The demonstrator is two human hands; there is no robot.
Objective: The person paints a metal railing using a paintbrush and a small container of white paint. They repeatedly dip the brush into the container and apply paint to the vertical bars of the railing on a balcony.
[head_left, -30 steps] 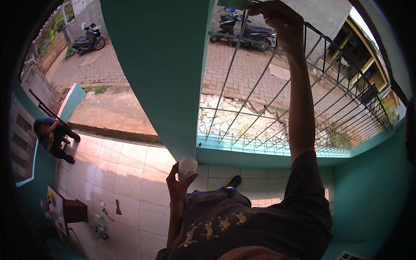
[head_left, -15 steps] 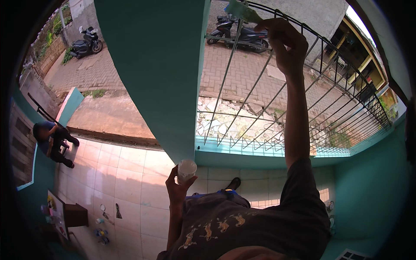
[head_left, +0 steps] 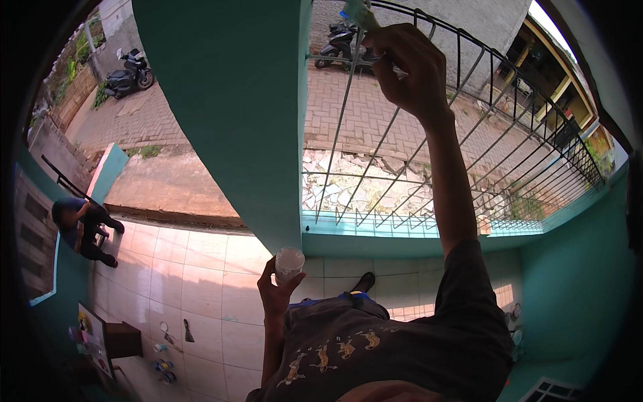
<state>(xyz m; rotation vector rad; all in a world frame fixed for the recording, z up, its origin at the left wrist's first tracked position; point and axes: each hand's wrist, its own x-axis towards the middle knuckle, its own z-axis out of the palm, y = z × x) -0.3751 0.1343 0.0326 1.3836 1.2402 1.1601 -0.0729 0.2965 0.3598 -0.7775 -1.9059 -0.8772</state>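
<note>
Raised at the top of the view, my right hand [head_left: 414,70] is closed round a paintbrush [head_left: 362,16] with a wide, greenish head. The brush is close to the top of the dark metal grille [head_left: 383,130], near the green pillar [head_left: 231,114]; whether it touches either one I cannot tell. Low in front of my body, my left hand [head_left: 274,293] grips a whitish plastic cup [head_left: 289,265], its fingers and thumb wrapped round the sides. The cup's contents are hard to make out.
A person [head_left: 84,224] sits at the left by the wall. Below them is a small table [head_left: 100,338] with items on it, and a scraper [head_left: 188,330] lies on the tiled floor [head_left: 201,288]. Motorbikes [head_left: 129,75] stand outside. A low green wall [head_left: 402,246] runs under the grille.
My right hand has moved left with the paintbrush, closer to the pillar's edge. My left hand keeps the cup in nearly the same place.
</note>
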